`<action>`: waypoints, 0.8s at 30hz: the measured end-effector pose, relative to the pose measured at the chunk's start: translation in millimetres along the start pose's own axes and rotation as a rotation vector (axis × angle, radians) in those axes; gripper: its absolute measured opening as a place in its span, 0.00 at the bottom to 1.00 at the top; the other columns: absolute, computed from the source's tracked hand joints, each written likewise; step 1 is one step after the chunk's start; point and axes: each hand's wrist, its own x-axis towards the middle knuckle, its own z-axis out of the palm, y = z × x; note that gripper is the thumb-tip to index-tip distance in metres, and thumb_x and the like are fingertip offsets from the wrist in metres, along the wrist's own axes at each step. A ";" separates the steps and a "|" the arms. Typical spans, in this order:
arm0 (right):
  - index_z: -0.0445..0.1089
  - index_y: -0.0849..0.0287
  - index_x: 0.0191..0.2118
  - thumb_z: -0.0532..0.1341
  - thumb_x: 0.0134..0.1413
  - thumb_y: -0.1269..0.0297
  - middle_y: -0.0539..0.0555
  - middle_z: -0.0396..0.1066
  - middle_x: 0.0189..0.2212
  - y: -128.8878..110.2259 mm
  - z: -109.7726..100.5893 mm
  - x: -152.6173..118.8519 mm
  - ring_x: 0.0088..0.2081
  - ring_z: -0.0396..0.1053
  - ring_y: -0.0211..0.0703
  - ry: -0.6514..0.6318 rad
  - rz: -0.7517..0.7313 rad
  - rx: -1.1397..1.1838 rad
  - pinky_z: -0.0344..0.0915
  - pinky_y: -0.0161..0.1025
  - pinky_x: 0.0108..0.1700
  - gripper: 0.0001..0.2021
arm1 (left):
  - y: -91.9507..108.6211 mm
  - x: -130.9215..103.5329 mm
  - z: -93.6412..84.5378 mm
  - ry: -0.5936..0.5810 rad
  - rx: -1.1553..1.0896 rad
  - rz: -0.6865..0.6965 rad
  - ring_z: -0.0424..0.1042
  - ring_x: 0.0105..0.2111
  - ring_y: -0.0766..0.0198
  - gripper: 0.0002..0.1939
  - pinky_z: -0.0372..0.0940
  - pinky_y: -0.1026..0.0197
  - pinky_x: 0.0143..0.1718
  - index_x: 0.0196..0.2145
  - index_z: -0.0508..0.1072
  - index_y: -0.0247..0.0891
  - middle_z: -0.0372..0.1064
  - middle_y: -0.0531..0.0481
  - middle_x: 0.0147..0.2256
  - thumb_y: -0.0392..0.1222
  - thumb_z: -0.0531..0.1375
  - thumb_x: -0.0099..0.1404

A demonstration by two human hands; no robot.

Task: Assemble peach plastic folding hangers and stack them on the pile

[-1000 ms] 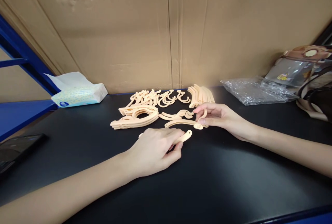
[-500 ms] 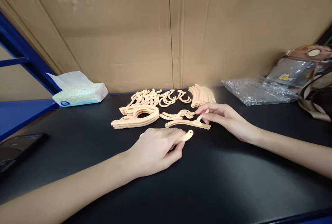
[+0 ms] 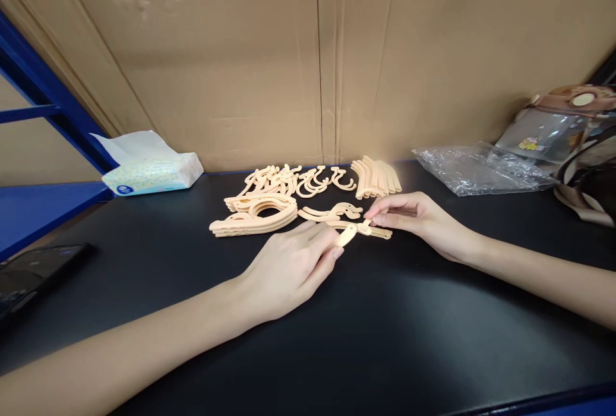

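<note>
Left hand (image 3: 289, 271) at 6 o'clock of the pale parts, pinching a short peach strip (image 3: 347, 235) between thumb and fingertips. Right hand (image 3: 416, 218) in from 3 o'clock, fingertips closed on the curved peach piece (image 3: 373, 230) flat on the black table (image 3: 409, 326), the two ends touching. Stacked hanger parts (image 3: 255, 216) at 10 o'clock, tissue pack (image 3: 151, 171) far left.

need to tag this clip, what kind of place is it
Probably a small assembly or packing bench: piles of identical peach plastic parts sorted on a black worktop, cardboard backing, blue racking.
</note>
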 end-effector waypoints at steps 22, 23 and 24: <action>0.78 0.53 0.37 0.68 0.47 0.54 0.51 0.76 0.35 4.0 -2.7 1.2 0.39 0.71 0.43 -0.042 0.032 0.006 0.65 0.41 0.47 0.12 | -1.1 -0.1 2.1 -0.010 -0.075 -0.011 0.65 0.34 0.65 0.10 0.57 0.65 0.32 0.34 0.61 0.38 0.65 0.52 0.35 0.39 0.45 0.73; 0.78 0.54 0.37 0.68 0.47 0.54 0.51 0.75 0.35 3.9 -2.7 1.2 0.39 0.71 0.43 -0.041 0.033 0.007 0.64 0.41 0.46 0.12 | -1.1 0.2 2.1 -0.011 -0.078 -0.013 0.65 0.35 0.65 0.10 0.57 0.64 0.32 0.34 0.61 0.38 0.65 0.52 0.35 0.39 0.45 0.73; 0.78 0.54 0.37 0.68 0.47 0.54 0.51 0.75 0.35 3.7 -2.6 1.3 0.39 0.71 0.42 -0.038 0.037 0.012 0.64 0.40 0.46 0.12 | -1.2 0.4 2.1 -0.015 -0.080 -0.015 0.65 0.35 0.64 0.10 0.57 0.64 0.32 0.34 0.61 0.38 0.65 0.51 0.36 0.39 0.45 0.73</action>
